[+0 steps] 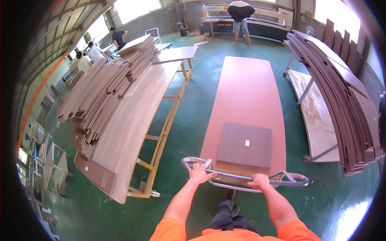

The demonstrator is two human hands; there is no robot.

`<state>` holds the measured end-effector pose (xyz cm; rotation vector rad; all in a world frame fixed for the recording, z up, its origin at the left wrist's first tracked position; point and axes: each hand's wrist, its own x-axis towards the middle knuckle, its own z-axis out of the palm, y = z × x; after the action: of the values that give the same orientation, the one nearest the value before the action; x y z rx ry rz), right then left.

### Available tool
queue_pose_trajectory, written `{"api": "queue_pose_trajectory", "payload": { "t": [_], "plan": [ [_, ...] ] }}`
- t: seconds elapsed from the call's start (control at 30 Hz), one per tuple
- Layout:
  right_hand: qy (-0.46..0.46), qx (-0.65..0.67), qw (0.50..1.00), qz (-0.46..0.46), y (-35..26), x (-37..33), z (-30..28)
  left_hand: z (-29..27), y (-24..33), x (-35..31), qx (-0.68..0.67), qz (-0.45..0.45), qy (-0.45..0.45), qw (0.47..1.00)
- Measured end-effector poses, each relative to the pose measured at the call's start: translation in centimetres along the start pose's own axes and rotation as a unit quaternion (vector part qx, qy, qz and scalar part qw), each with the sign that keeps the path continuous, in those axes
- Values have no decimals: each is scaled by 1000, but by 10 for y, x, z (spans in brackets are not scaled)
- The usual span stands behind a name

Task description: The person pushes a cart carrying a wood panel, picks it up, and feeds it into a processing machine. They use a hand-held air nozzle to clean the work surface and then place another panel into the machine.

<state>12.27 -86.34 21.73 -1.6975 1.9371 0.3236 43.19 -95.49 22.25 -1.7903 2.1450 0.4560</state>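
A flat cart stands straight in front of me, with a long pinkish deck (249, 92) and a bent metal handle (231, 179) at its near end. My left hand (198, 174) lies over the left part of the handle, thumb stretched out along the bar. Farther right, my right hand (259, 182) is closed round the same bar; its fingertips are partly hidden. On the near end of the deck rests a dark brown square panel (245, 144) with a small white label.
To the left, a long yellow-framed table (161, 136) carries stacks of brown boards (108, 84). At the right, more brown boards (341, 88) lie on a wheeled rack (315, 116). A person (240, 20) stands at a long machine (213, 26) at the back; several others are at far left.
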Motion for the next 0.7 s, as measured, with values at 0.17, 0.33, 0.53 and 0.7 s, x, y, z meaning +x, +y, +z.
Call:
{"api": "queue_pose_trajectory", "payload": {
  "t": [0.17, 0.33, 0.53, 0.7],
  "plan": [
    [36, -19, 997, 73, 106, 46, -30, -1, 88, 48, 28, 86, 25, 996],
    [50, -32, 992, 116, 187, 56, -65, -5, 159, 63, 4, 154, 10, 988],
    [44, -62, 992, 105, 252, 66, -58, 0, 214, 51, 24, 148, -30, 988],
    [29, -92, 990, 103, 285, 75, -45, 6, 233, 52, 58, 170, -75, 981]
  ]
}}
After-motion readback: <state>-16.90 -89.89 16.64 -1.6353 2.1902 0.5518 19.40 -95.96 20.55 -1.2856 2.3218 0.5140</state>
